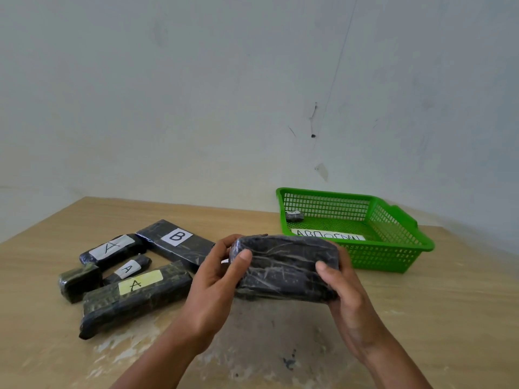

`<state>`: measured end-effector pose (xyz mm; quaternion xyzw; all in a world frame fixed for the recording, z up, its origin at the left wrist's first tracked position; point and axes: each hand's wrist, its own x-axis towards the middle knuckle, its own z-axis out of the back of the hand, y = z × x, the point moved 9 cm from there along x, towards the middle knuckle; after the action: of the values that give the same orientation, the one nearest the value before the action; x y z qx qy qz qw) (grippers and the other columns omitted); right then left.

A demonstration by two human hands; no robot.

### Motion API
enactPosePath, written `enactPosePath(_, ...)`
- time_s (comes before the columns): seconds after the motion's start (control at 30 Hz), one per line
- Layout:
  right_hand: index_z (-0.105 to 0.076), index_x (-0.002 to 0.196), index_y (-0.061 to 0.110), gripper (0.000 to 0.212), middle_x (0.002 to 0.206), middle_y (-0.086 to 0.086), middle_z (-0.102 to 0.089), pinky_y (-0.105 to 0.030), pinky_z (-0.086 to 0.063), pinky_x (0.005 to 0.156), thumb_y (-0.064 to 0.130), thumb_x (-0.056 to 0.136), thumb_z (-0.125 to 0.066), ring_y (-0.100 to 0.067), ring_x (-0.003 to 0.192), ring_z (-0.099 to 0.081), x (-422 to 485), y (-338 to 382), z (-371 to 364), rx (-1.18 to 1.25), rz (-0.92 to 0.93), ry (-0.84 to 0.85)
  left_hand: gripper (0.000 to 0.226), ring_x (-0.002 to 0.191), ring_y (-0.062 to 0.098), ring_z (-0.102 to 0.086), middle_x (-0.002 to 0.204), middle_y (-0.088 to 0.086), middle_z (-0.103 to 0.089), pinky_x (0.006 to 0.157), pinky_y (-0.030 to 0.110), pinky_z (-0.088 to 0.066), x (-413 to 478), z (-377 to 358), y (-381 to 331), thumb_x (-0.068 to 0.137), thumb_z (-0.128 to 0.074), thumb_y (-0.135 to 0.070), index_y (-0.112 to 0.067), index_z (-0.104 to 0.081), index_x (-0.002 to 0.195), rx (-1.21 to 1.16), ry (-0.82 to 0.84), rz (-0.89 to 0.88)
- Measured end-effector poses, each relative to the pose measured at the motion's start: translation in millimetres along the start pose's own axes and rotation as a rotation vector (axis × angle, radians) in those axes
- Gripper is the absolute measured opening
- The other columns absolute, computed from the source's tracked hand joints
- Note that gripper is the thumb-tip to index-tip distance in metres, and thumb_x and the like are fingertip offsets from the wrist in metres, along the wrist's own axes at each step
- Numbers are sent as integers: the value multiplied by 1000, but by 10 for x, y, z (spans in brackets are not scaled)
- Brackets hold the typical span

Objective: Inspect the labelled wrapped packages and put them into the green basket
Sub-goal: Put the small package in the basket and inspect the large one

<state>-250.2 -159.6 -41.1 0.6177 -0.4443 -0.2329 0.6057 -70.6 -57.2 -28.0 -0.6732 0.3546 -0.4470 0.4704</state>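
Head view: my left hand and my right hand each grip one end of black film-wrapped oblong package, lifted over light wooden table; no label visible on facing side.
Green plastic mesh basket just beyond holds one small black wrapped package.
Five black wrapped packages lie at my left, yet to go.
Judge: early stage.
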Motion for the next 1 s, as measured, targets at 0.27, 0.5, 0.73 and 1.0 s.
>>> enactPosePath(0.27, -62, 128, 24, 26, 121, -3, -77, -34, -57, 88, 19, 103, -61, -23, 113, -73, -16, -26, 6, -79, -23, -84, 35, 101, 25, -75, 109, 8, -76, 84, 34, -62, -8, 46, -4, 93, -66, -44, -26, -64, 122, 77, -78, -51)
enactPosePath(0.5, -57, 136, 40, 72, 130, 10, -56, -16, -52, 94, 77, 75, -68, -2, 116, -62, -169, 299, -12, -585, 285, -218, 70, 107, 24, -74, 121, 4, -70, 85, 38, -64, -101, 13, -67, 71, -78, -67, -44, -57, 133, 154, -110, -157)
enactPosePath(0.73, -31, 158, 46, 117, 157, 14, -48, -43, -38, 123, 92, 58, -71, 0, 140, -50, -145, 116, -50, -325, 45, -62, 40, 107, 29, -75, 119, 9, -76, 86, 42, -63, -111, -137, -61, 93, -72, -25, -20, -64, 131, -37, -44, -95)
enactPosePath(1.0, -37, 152, 52, 94, 150, 14, -57, -45, -45, 116, 76, 71, -78, -8, 137, -57, -191, 215, -234, -307, 118, 48, 43, 102, 26, -77, 109, 7, -79, 84, 43, -64, -103, -77, -59, 76, -78, -29, -22, -71, 118, 44, -148, -145)
